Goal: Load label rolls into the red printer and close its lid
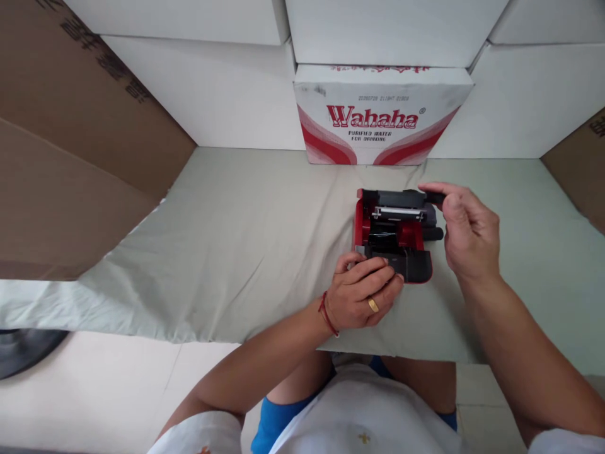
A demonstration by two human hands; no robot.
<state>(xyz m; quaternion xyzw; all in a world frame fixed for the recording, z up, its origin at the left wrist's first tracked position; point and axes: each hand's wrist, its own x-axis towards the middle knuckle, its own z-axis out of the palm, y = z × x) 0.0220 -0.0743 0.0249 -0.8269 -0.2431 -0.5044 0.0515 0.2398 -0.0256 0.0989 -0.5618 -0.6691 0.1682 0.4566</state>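
A small red-and-black device (pixel 390 236) rests on the cloth in front of me, its inside exposed. It has a dark grey roller-like bar along its back, a silver metal strip below that, and a black front panel; its exact kind I cannot make out. My left hand (pixel 366 293), wearing a gold ring and a red cord bracelet, is wrapped over the front panel's left part. At the device's upper right end, my right hand (pixel 470 230) pinches a black knob or handle (pixel 435 198) between thumb and index finger. A second black stub (pixel 432 234) sticks out below it.
A pale green cloth (pixel 227 239) covers the table. Against the back stands a white-and-red Wahaha water carton (pixel 378 126), with white boxes (pixel 212 88) behind and beside it. Brown cardboard (pixel 94 157) borders the left, and more brown cardboard (pixel 579 164) stands at the right.
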